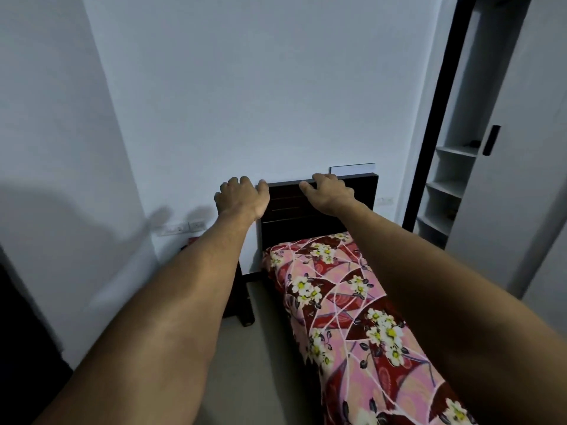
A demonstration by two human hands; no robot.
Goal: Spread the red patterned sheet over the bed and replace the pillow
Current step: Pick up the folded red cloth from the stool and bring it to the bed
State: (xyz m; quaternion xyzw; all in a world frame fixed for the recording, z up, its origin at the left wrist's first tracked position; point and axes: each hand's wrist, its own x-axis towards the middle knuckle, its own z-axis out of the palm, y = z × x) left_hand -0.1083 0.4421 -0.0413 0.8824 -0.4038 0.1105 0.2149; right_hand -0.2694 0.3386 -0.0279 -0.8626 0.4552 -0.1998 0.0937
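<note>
Head view shows the sheet lying along the bed, covering it up to the headboard. It looks soft and light, likely to slide and wrinkle, so I would take it at its corners or edge. No pillow is visible. Farther on, the left hand and right hand are apart, both empty with curled fingers, at the headboard's top edge. Behind stand a white wall and shelves.

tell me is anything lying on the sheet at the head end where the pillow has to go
Nothing visible does. The red patterned sheet lies bare up to the headboard. No pillow is in view; both the left hand and right hand are up at the headboard.
</note>
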